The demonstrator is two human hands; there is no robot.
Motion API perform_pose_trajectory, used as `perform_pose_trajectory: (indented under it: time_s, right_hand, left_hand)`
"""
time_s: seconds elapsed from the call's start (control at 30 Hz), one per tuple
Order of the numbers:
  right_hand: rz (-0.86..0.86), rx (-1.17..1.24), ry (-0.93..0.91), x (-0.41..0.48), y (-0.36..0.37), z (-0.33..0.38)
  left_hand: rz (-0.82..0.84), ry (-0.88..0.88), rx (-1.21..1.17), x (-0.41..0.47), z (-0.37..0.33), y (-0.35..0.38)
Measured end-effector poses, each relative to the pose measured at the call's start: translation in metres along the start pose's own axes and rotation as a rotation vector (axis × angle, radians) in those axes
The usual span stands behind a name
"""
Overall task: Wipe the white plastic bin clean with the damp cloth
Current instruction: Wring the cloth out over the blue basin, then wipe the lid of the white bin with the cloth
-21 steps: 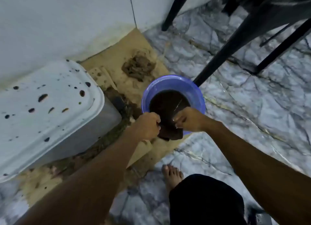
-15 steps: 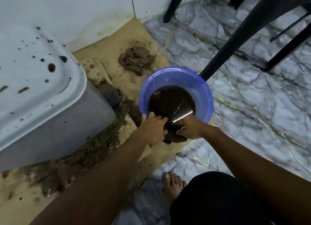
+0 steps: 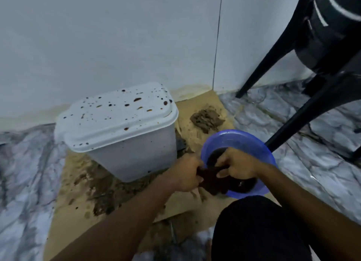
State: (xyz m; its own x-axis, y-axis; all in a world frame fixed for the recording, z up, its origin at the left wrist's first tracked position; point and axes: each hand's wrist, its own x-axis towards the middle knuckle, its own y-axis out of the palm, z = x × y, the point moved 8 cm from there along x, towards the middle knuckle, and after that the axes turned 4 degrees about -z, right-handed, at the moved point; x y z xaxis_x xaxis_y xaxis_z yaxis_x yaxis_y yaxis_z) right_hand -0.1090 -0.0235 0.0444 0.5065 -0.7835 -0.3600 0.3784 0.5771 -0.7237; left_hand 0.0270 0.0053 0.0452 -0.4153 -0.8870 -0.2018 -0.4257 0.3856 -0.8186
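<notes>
Hands, left hand (image 3: 188, 175) and right hand (image 3: 239, 166), grip dark cloth (image 3: 212, 180) over basin (image 3: 239, 141).

The white rectangular plastic bin (image 3: 134, 159) at centre left has smooth, matt walls. Its lid (image 3: 117, 120) is the same smooth plastic, speckled with glossy brown drops. The round blue plastic basin (image 3: 240, 138) at centre right is translucent and shiny. The dark brown cloth (image 3: 212, 179) over its near rim looks soaked and limp. Underneath lies a tan cardboard sheet (image 3: 72, 217), matt, rough and mud-smeared. The grey-veined marble-look floor (image 3: 322, 178) is polished and reflective. The black plastic chair leg (image 3: 304, 117) at right is smooth and faintly glossy. The white wall (image 3: 97, 36) is matt.
</notes>
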Motion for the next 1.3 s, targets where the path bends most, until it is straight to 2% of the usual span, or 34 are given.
perform_pose_trajectory:
  time_s: [0.1, 0.23, 0.5, 0.73, 0.87, 0.97, 1.03, 1.07, 1.2, 1.3]
  right_hand:
    - [-0.111, 0.056, -0.088, -0.007, -0.032, 0.06]
    - [-0.286, 0.097, -0.213, -0.011, -0.067, 0.133]
    - [-0.397, 0.132, -0.386, -0.002, -0.085, 0.236]
    - [-0.436, 0.211, -0.457, 0.028, -0.098, 0.269]
    - [-0.422, 0.232, -0.455, 0.055, -0.112, 0.277]
    - [-0.574, 0.307, -0.437, 0.076, -0.137, 0.28]
    - [-0.703, 0.371, -0.4, 0.086, -0.152, 0.274]
    - [-0.736, 0.355, -0.377, 0.089, -0.155, 0.269]
    - [-0.687, 0.179, -0.263, 0.089, -0.138, 0.224]
    - [-0.504, 0.005, -0.215, 0.095, -0.115, 0.195]
  left_hand:
    - [-0.126, -0.084, -0.051, -0.038, 0.009, -0.05]
    - [-0.368, -0.081, -0.044, -0.089, 0.005, -0.122]
    - [-0.601, -0.141, -0.054, -0.158, 0.033, -0.215]
    - [-0.723, -0.181, -0.093, -0.167, 0.063, -0.259]
    - [-0.7, -0.197, -0.17, -0.154, 0.077, -0.277]
    - [-0.813, -0.201, -0.224, -0.139, 0.09, -0.304]
    - [-0.962, -0.249, -0.162, -0.131, 0.1, -0.32]
    - [-0.985, -0.29, -0.094, -0.125, 0.104, -0.32]
    - [-0.819, -0.323, 0.048, -0.09, 0.114, -0.277]
    - [-0.637, -0.359, 0.117, -0.063, 0.125, -0.237]
